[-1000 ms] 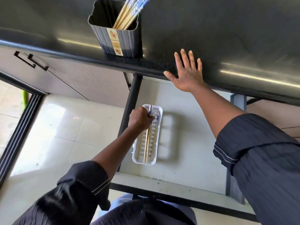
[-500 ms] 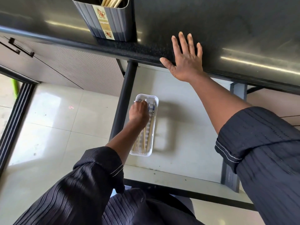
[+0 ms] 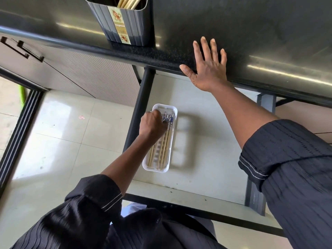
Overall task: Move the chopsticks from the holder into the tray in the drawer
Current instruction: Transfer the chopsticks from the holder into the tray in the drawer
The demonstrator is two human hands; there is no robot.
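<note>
My left hand [image 3: 152, 125] is down in the open drawer [image 3: 206, 141] at the centre of the frame, knuckles up and fingers curled over the far end of the white tray [image 3: 156, 170]. The fingertips are hidden under the hand, so I cannot tell whether they pinch the chopsticks [image 3: 166, 141] or only rest on them. My right hand [image 3: 208, 69] lies flat on the front edge of the dark desk [image 3: 242, 24] at upper right, fingers spread and straight, holding nothing. The chopsticks in the tray lie side by side along its length. Their long axis runs from upper centre down toward the lower centre of the frame, leaning slightly left. The blue-patterned thick ends point up-frame toward the desk, and the plain thin tips point down-frame toward me. More of them stand upright and bunched in the grey holder [image 3: 133, 24] at the top of the frame, near the desk's front edge. I judge them light, stiff and smooth: they will not bend or break in a normal grip, but they roll and slip against each other. A loose bundle may therefore fan out or drop a stick. The best hold seems to be a pinch around the thick upper ends, several at once, squeezed so that they stay parallel. They should then be laid in line with the tray's long side, or they may bridge its rim.
</note>
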